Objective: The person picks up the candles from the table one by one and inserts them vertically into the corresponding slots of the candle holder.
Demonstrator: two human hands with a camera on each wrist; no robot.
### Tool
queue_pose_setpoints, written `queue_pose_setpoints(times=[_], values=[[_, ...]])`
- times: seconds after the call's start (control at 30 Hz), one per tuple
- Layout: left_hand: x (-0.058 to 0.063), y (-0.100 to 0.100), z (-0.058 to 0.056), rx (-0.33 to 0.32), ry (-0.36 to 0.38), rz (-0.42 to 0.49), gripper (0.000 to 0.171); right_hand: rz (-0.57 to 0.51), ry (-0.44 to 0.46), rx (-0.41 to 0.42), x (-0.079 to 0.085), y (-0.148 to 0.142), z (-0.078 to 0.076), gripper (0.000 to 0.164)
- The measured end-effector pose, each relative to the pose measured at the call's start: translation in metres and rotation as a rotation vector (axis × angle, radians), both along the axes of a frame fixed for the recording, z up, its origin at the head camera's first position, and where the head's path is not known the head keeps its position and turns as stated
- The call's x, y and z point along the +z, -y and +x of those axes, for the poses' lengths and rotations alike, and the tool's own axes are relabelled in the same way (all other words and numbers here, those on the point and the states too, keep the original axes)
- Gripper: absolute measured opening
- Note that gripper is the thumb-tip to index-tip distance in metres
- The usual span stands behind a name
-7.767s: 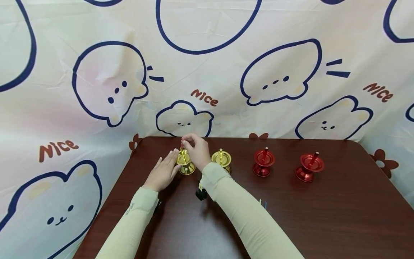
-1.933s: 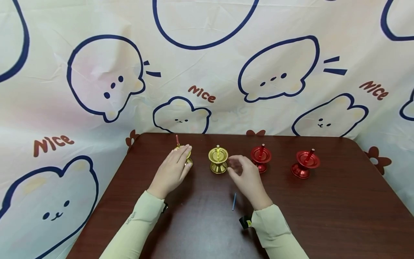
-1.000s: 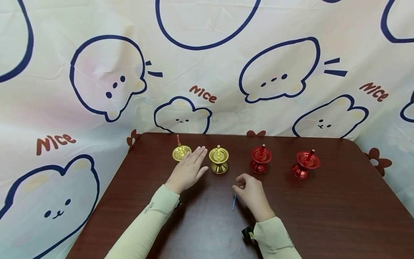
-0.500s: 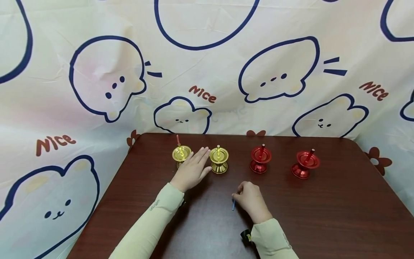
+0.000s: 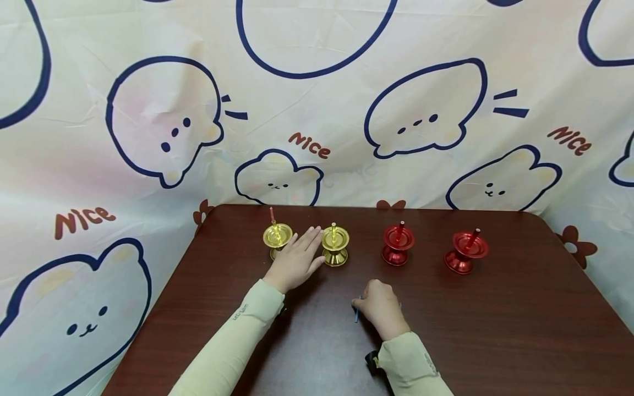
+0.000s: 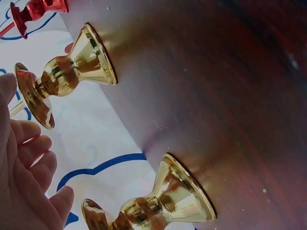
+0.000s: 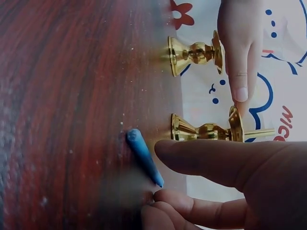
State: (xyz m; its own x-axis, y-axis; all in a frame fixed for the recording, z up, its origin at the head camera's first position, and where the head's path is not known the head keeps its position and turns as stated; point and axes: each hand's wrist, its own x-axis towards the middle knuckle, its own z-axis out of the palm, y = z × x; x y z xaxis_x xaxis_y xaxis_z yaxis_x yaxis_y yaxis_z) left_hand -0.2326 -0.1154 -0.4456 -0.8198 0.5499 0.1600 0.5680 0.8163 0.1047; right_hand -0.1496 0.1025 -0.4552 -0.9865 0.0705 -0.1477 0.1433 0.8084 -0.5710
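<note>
My left hand point(image 5: 295, 263) stretches its fingers between two gold candle holders, its fingertips right at the rim of the right gold holder point(image 5: 335, 256). A thin red candle point(image 5: 272, 214) stands upright in the left gold holder point(image 5: 277, 235), whose base is partly behind my hand. Low over the table, my right hand point(image 5: 382, 306) bends its thumb and fingers around a small blue candle point(image 7: 144, 153) lying on the wood. In the right wrist view a gap shows between thumb and index finger, with the candle lying across it.
Two red candle holders, a middle one point(image 5: 398, 247) and a far-right one point(image 5: 465, 253), stand along the back of the dark wooden table point(image 5: 520, 330). A printed cloth point(image 5: 342, 110) hangs behind the table. A small blue sliver point(image 5: 400, 304) shows just right of my right hand.
The red candle, earlier in my right hand, stands in the left gold holder. My right hand has drawn back and down to the blue candle; my left has shifted right.
</note>
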Motion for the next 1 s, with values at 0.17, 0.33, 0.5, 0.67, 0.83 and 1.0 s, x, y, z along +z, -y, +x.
queue_pose_setpoints(times=[0.17,0.33,0.5,0.67,0.83,1.0], values=[[-0.0013,-0.001,-0.0001,-0.002,-0.001,-0.02,0.065,0.005,0.001,0.009,-0.0053,0.0004,-0.0025,0.035],[-0.0021,-0.002,-0.0009,-0.009,0.0,-0.03,0.066,0.022,0.0,0.011,-0.0074,-0.0003,-0.0053,0.034],[-0.0025,-0.0032,-0.0015,-0.014,0.006,-0.029,0.066,0.011,0.014,0.015,-0.0068,0.0011,-0.0067,0.041],[-0.0015,-0.0028,-0.001,-0.014,0.009,-0.017,0.066,-0.012,0.013,0.011,-0.0042,0.0028,-0.0074,0.047],[-0.0019,-0.0029,-0.0008,-0.017,0.002,-0.022,0.067,-0.004,0.033,0.003,-0.0029,0.0036,-0.0085,0.037],[-0.0033,-0.003,-0.0009,-0.021,-0.003,-0.019,0.067,-0.012,0.062,0.006,-0.0041,0.0047,-0.0085,0.032]])
